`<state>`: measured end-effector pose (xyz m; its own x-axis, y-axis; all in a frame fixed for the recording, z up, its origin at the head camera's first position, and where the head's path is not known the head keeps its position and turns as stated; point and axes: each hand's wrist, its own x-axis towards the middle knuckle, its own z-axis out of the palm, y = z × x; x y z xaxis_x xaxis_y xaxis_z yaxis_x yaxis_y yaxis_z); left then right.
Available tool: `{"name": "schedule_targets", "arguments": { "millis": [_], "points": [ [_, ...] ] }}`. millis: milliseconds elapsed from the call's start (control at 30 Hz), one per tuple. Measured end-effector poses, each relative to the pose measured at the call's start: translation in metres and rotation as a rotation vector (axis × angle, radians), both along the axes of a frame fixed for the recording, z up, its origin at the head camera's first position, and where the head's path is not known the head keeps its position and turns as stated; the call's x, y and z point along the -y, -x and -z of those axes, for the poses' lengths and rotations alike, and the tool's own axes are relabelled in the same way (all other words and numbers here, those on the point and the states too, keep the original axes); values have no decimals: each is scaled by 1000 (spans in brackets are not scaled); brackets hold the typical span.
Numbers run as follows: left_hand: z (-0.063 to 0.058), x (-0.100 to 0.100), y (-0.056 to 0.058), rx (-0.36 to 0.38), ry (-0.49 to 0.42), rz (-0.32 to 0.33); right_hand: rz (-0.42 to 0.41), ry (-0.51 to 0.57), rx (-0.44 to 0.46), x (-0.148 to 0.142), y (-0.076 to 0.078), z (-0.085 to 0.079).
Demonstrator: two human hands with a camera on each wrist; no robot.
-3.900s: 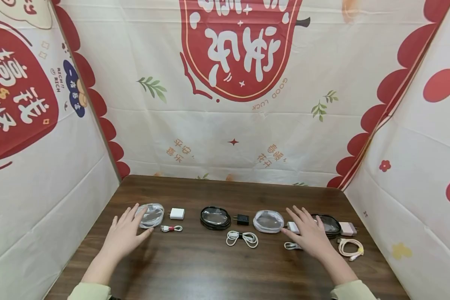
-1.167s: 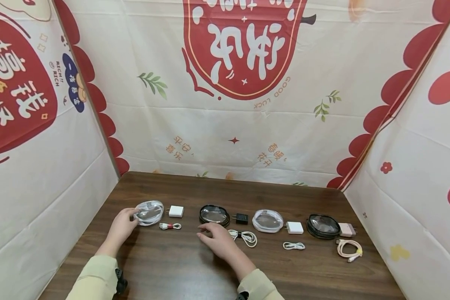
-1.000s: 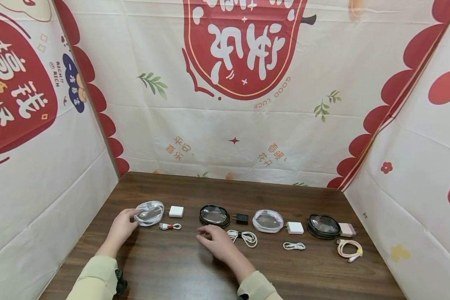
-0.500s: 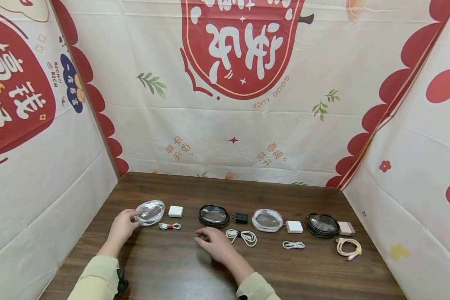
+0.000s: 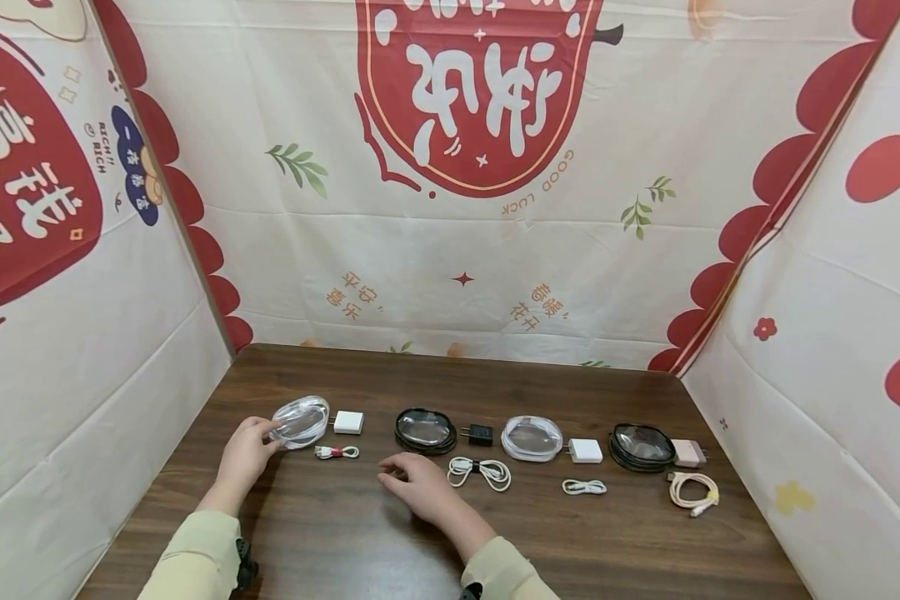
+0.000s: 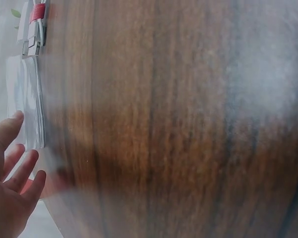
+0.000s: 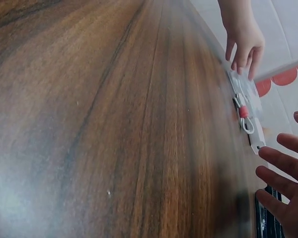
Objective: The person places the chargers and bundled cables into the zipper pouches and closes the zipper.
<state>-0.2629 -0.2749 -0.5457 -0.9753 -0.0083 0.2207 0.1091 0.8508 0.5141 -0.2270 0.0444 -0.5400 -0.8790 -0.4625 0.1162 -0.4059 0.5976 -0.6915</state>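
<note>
My left hand (image 5: 246, 454) pinches the near left edge of a clear oval pouch (image 5: 303, 422), which lies slightly tilted. In the left wrist view the thumb (image 6: 12, 126) is against this pouch (image 6: 32, 104), with the other fingers spread below. Right of it are a white plug adapter (image 5: 348, 422) and a short white cable (image 5: 337, 452) with a red tie. My right hand (image 5: 418, 486) hovers loosely bent and holds nothing, left of a white cable (image 5: 480, 473) with a black tie. A black-rimmed clear pouch (image 5: 425, 431) lies just beyond that hand, beside a black adapter (image 5: 478, 434).
Farther right lie another clear pouch (image 5: 532, 438), a white adapter (image 5: 585, 451), a white cable (image 5: 584, 487), a black-rimmed pouch (image 5: 642, 447), a pinkish adapter (image 5: 688, 452) and a peach cable (image 5: 693, 493). Printed cloth walls (image 5: 285, 267) enclose the table (image 5: 330, 533).
From spread hands over both ends of the row, my left hand has come to the first pouch and tilted it a little. My right hand has moved left to the middle, drifting slightly lower.
</note>
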Motion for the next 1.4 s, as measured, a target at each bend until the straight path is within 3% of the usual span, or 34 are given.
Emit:
{"name": "schedule_targets", "arguments": {
  "millis": [267,567,767,967,1400],
  "points": [
    [0,0,-1,-27,-69,-16,-13,-13,4,5,-1,2],
    [-6,-7,-1,6,-188,-103,-9,-34,12,8,2,3],
    [-6,-11,-2,33,-370,-165,-27,-42,7,12,6,3],
    [-6,-15,-1,44,-575,-173,-23,-50,-22,19,12,-1],
    [-3,-14,-3,48,-788,-191,75,-164,-149,49,26,-5]
  ]
}}
